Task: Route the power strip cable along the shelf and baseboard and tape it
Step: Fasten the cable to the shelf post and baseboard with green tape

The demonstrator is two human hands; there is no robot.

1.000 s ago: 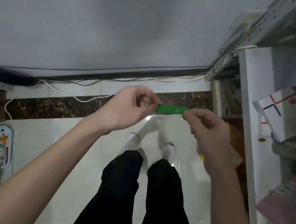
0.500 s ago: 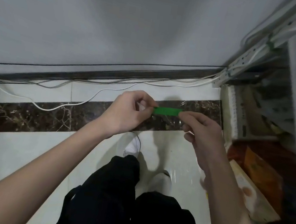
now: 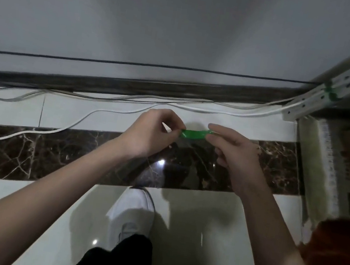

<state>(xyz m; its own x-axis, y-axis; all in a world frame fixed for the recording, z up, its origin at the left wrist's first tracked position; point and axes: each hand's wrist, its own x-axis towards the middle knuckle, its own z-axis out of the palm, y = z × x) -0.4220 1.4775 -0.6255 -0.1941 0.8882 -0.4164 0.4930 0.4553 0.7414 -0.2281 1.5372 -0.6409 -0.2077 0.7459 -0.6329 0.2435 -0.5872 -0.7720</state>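
Your left hand point(image 3: 146, 133) and right hand point(image 3: 234, 152) each pinch one end of a short, glossy green tape strip point(image 3: 193, 134), which sags slightly between them above the dark marble floor band point(image 3: 29, 150). The thin white power cable point(image 3: 94, 112) lies loose along the dark baseboard point(image 3: 85, 82).

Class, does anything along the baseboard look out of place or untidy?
The white cable strays from the baseboard in a loose loop across the floor tiles, untaped there. The green tape strip is not yet applied.
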